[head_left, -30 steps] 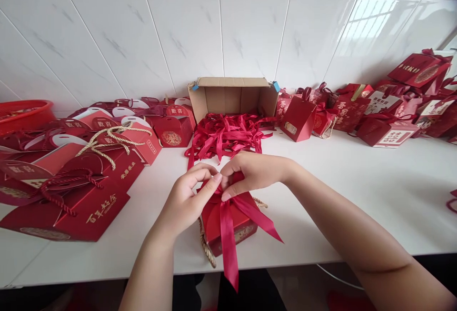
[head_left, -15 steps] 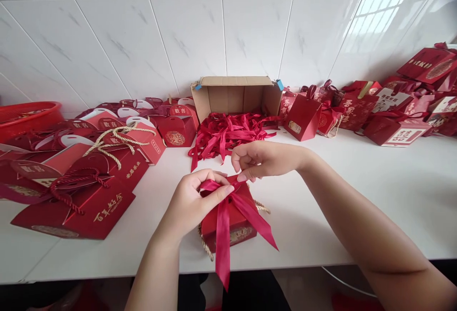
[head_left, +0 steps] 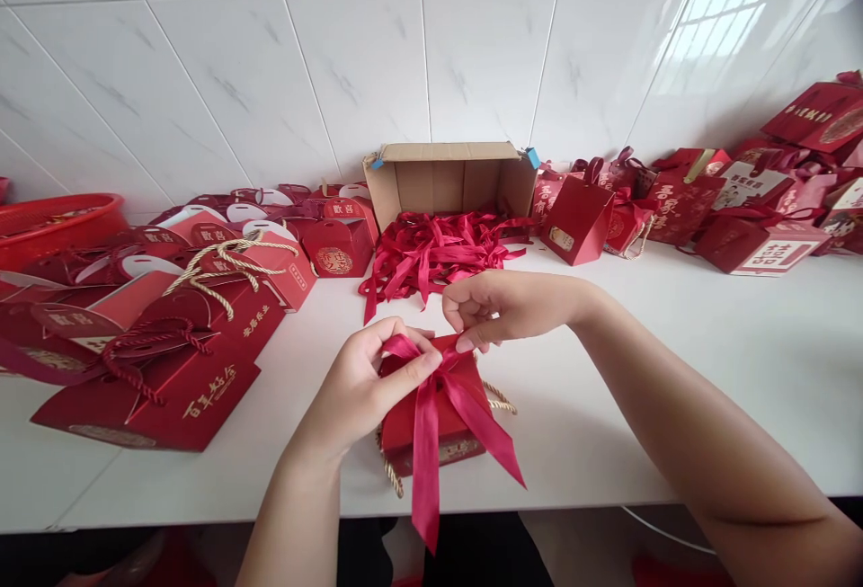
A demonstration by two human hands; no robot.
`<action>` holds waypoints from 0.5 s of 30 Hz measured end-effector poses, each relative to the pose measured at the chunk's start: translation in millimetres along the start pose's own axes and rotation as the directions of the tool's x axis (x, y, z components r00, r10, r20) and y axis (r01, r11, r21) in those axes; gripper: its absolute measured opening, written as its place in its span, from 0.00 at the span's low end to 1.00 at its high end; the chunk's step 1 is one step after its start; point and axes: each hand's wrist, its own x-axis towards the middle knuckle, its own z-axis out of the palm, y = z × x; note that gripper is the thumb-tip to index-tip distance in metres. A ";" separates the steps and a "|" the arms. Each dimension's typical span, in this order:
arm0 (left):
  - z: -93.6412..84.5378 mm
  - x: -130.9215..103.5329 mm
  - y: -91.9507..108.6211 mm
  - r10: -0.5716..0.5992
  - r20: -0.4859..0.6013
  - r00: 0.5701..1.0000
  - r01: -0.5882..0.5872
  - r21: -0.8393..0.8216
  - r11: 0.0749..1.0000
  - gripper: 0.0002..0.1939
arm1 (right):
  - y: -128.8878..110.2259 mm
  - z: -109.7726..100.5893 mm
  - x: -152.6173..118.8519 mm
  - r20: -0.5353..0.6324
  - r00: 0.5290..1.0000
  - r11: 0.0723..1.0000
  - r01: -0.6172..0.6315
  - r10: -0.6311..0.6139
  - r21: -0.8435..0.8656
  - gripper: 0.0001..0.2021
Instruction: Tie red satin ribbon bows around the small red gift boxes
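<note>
Taking the cardboard carton [head_left: 438, 152] against the tiled wall [head_left: 351, 66] as landmark, the small red gift box [head_left: 404, 421] stands straight in front of it, close to the near edge of the white counter [head_left: 715, 326]. One tail of the ribbon [head_left: 424, 470] reaches down across that edge; the other slants rightward over the box's front. Between carton and gift box, the ribbon pile [head_left: 445, 254] spills forward and leaves only a narrow strip. The broad bare stretch lies forward and right of the carton, crossed by the right forearm [head_left: 661, 407]; forward and left, the room is tighter, bounded by stacked boxes.

The left hand [head_left: 378, 380] grasps the ribbon over the gift box, thumb pressed down beside a loop. The right hand [head_left: 512, 308] pinches the ribbon between thumb and fingertip, on the far right part of the box top.

Legible writing: 歡喜 on the flap of a medallion box [head_left: 337, 250] just left of the carton; 百年好合 on a corded box [head_left: 168, 398] left and well forward of it; 安居乐业 on the box [head_left: 256, 326] between those two. A white label with a double-happiness sign faces out from a box [head_left: 769, 250] well right of the carton. The gold print on the gift box's front is too covered to read.

A second ago both hands met over the box top; the right has since drawn off rightward, and the loop by the left thumb has come into sight.
</note>
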 end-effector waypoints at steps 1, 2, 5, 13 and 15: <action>-0.5 -0.1 0.4 0.021 0.019 1.000 -0.020 -0.021 1.000 0.10 | 0.3 -0.3 -0.4 0.007 1.000 1.000 -0.004 0.004 0.002 0.07; -0.6 -0.1 0.7 0.032 0.032 0.999 -0.030 -0.036 0.999 0.10 | 0.8 -0.5 -0.8 0.010 1.000 1.000 -0.007 0.007 -0.001 0.07; 1.3 0.6 0.8 0.011 0.028 1.000 -0.009 -0.041 0.999 0.09 | 1.8 -1.2 -2.1 0.005 1.000 1.000 -0.018 0.018 -0.015 0.06; 9.7 0.9 0.5 -0.048 -0.027 0.998 0.049 0.019 0.999 0.08 | -3.1 -3.3 -6.1 0.027 0.999 1.000 -0.030 0.030 -0.001 0.06; 10.5 0.9 0.4 -0.060 -0.037 0.998 0.060 0.022 0.998 0.09 | -4.2 -3.6 -7.2 0.042 0.998 0.999 -0.037 0.038 -0.012 0.06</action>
